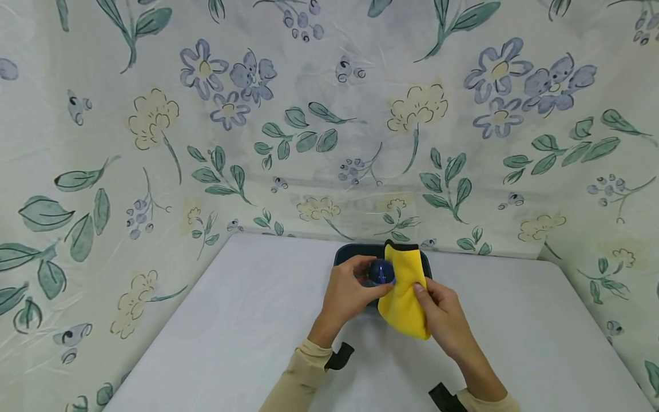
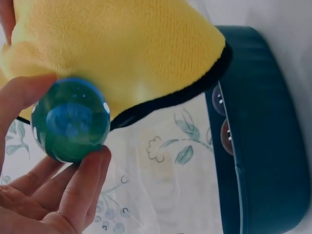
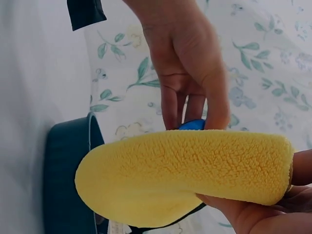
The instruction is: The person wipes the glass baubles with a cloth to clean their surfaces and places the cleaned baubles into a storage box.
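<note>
The blue glass ball (image 1: 381,272) sits between the thumb and fingertips of my left hand (image 1: 346,294), pinched and lifted above the dark tray (image 1: 342,255). It looks smooth, hard and probably slippery, perhaps breakable, so I judge it is better to hold it around its widest part. Just right of this grip, my right hand (image 1: 444,316) pinches a soft yellow cloth (image 1: 407,297) which touches the ball. The cloth is limp and light. The left wrist view shows two more balls (image 2: 220,117) inside the tray; the head view hides them behind the cloth.
</note>
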